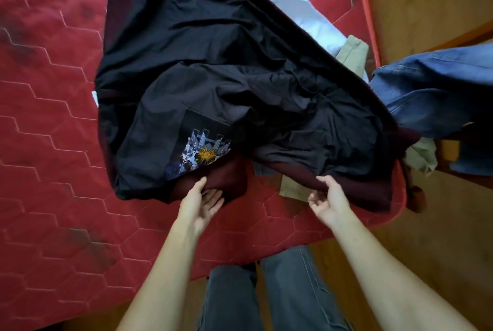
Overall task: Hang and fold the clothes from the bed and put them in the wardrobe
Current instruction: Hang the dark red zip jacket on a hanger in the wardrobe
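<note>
Pinching the near hem of the dark maroon, black-lined coat (232,178) with left hand (200,197) and right hand (329,194), thumbs on top. Spread across the red quilted mattress (53,117), towards its near corner. Lift both ends level, first tipping off the black printed T-shirt (160,138) resting on the lining.

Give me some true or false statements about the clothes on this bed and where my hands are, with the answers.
The mattress is red. True.
The left hand and the right hand both hold the maroon coat. True.
The printed shirt lies on bare mattress. False: it lies on the coat's black lining.
The jeans are at the left of the bed. False: they are on the right, past the mattress edge.
</note>
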### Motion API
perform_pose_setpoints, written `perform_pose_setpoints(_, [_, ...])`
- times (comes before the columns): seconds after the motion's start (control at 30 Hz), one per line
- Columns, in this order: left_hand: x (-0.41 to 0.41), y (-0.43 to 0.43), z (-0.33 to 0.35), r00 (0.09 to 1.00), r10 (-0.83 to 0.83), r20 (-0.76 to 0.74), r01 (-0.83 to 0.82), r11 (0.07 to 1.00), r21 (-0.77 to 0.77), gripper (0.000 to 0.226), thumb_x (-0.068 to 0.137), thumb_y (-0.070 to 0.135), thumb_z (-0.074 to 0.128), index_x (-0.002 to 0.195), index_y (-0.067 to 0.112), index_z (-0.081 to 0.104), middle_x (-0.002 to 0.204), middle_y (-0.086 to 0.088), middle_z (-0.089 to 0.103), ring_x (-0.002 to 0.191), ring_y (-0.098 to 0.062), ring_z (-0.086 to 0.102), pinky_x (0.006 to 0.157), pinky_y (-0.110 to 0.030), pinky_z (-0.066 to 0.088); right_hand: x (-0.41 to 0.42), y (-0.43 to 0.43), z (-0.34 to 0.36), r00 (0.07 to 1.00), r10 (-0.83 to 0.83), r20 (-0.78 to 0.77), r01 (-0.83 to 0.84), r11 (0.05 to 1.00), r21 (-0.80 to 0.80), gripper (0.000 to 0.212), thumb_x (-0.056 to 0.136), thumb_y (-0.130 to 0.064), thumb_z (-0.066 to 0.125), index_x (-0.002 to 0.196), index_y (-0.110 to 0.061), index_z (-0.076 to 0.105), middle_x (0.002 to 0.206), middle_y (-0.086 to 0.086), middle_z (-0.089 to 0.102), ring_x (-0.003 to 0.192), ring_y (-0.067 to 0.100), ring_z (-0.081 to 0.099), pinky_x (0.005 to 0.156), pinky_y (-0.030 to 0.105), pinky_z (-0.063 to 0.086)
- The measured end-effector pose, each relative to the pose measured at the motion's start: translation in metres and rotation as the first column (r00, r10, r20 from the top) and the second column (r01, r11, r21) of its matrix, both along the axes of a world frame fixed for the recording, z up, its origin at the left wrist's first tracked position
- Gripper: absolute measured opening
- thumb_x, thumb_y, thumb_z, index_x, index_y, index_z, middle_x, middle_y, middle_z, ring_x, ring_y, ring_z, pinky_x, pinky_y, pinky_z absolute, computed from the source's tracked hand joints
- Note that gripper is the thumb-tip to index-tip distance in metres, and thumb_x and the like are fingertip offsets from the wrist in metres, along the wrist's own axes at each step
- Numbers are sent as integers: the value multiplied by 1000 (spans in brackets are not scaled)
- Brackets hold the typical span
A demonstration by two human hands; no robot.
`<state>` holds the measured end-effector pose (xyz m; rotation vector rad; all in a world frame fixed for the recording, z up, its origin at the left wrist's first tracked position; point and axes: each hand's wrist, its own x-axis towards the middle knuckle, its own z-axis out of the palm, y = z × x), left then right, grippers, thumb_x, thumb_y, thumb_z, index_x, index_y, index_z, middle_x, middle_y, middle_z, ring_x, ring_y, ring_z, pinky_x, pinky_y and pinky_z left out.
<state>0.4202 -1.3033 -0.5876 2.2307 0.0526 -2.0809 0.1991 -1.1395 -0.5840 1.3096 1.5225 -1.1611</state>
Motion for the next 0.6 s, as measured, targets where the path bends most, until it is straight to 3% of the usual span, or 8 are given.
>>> perform_pose_setpoints(0.07, [8, -3, 29, 1000, -17, -4, 16, 998, -59, 24, 97, 20, 59, 107, 0, 52, 120, -22, 56, 99, -28, 63, 92, -44, 49, -8, -14, 33, 992, 65, -110, -68, 997, -26, 15, 77, -3, 64, 90, -10, 60, 95, 6, 61, 75, 17, 58, 64, 25, 48])
perform_pose_setpoints(0.2, [18, -17, 92, 996, -85, -14, 83, 987, -135, 19, 97, 18, 55, 96, -1, 53, 105, -21, 60, 94, -29, 64, 90, -42, 51, -16, -49, 96, 948, 169, -269, -191, 980, -59, 10, 69, 2, 60, 78, -3, 58, 81, 6, 56, 66, 18, 54, 55, 29, 44])
perform_pose_setpoints(0.3, [20, -31, 146, 993, -116, -6, 112, 967, -228, 20, 98, 20, 52, 85, 4, 54, 90, -16, 60, 81, -24, 63, 73, -33, 52, -19, -68, 151, 911, 196, -362, -287, 934, -215, 15, 75, 3, 56, 68, -9, 51, 72, 2, 48, 65, 14, 47, 56, 26, 39])
perform_pose_setpoints(0.43, [21, -43, 219, 985, -170, -40, 139, 903, -406, 20, 101, 22, 47, 94, 8, 60, 87, -13, 57, 77, -21, 60, 63, -27, 57, -19, -80, 221, 831, 248, -497, -481, 770, -419, 16, 86, -4, 56, 71, -11, 55, 70, 0, 55, 68, 12, 55, 64, 26, 42])
perform_pose_setpoints(0.53, [17, -47, 274, 960, -273, -54, 195, 798, -570, 13, 98, 16, 52, 95, 8, 61, 85, -13, 60, 72, -22, 60, 63, -29, 58, -8, -85, 272, 739, 304, -600, -623, 647, -440, 2, 85, -2, 63, 84, -4, 63, 78, 6, 65, 78, 20, 63, 70, 29, 50])
perform_pose_setpoints(0.6, [11, -50, 309, 933, -359, -34, 244, 699, -672, 13, 92, 17, 61, 87, 6, 64, 80, -14, 64, 66, -21, 60, 62, -29, 57, 4, -89, 301, 667, 358, -654, -715, 553, -426, 7, 83, -4, 69, 89, -5, 67, 84, 6, 72, 84, 22, 69, 73, 30, 54])
